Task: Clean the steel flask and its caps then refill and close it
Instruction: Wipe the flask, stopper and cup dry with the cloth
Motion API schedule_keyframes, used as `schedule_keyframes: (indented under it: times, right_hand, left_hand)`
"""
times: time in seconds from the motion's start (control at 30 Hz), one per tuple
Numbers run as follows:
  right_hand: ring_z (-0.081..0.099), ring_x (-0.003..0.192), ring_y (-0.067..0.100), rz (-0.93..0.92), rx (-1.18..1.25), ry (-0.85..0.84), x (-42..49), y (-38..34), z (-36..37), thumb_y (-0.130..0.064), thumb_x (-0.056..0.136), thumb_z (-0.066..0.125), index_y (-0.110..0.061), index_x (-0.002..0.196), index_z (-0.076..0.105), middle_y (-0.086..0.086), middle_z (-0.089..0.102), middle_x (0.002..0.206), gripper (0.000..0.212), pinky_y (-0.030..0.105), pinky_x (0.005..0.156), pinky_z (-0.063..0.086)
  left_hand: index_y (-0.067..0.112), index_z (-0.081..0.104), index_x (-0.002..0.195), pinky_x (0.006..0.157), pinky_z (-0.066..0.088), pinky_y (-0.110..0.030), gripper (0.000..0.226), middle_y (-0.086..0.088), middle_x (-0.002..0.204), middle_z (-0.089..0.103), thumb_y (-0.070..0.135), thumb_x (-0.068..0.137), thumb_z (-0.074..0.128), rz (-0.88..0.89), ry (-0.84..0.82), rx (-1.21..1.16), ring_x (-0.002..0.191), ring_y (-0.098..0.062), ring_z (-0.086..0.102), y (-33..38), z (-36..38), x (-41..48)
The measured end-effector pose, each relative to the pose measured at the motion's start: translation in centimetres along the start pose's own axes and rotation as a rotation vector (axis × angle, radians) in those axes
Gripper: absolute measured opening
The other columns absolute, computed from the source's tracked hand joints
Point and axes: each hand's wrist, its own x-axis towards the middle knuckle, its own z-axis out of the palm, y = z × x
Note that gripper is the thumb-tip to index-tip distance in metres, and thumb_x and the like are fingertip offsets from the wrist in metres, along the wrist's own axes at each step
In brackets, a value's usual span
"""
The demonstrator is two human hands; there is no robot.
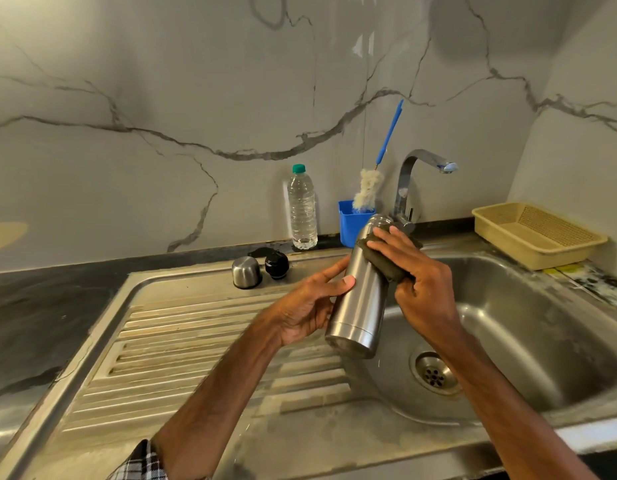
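Grips steel flask in left hand | clamps scrub pad against it with right hand | steel cap, black cap at flask's 10 o'clock

My view is fairly bright under soft, even light. High above the tap a broad round shadow darkens the wall, and up left of the tap a pale glare streak shines on it. The flask carries mild highlights. Far from the tap, counter and sink edges bow; focus is sharp.
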Motion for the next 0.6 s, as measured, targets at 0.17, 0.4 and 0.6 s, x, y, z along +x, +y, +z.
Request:
schedule_keyframes:
  times: [0.17,0.4,0.6]
  right_hand:
    - [0.058,0.116,0.012,0.271,-0.046,0.111,1.1,1.3,-0.8,0.021,0.079,0.053,-0.023,0.147,0.047,0.004,0.06,0.135,0.081,0.006,0.099,0.042]
    - [0.044,0.14,0.011,0.059,-0.01,0.026,0.2,-0.4,-0.9,0.026,0.074,0.049,-0.014,0.142,0.055,0.0,0.051,0.148,0.079,0.027,0.117,0.034]
    - [0.06,0.104,0.01,0.423,0.04,0.025,0.6,-0.4,-1.0,0.014,0.087,0.056,-0.02,0.145,0.048,-0.008,0.06,0.108,0.067,0.007,0.087,0.046]
  left_hand:
    - [0.024,0.041,0.154,0.095,0.058,-0.034,0.061,-0.019,0.145,0.053,0.017,0.098,0.061,-0.023,-0.033,0.01,0.116,-0.025,0.061,0.2,0.0,-0.3]
    - [0.019,0.046,0.152,0.094,0.057,-0.032,0.061,-0.012,0.137,0.059,0.02,0.093,0.064,0.013,-0.013,-0.039,0.114,-0.021,0.064,0.6,0.4,-0.7]
    - [0.013,0.047,0.151,0.094,0.058,-0.032,0.055,-0.01,0.131,0.062,0.014,0.097,0.056,0.015,-0.071,-0.088,0.107,-0.018,0.069,0.8,0.8,-1.0]
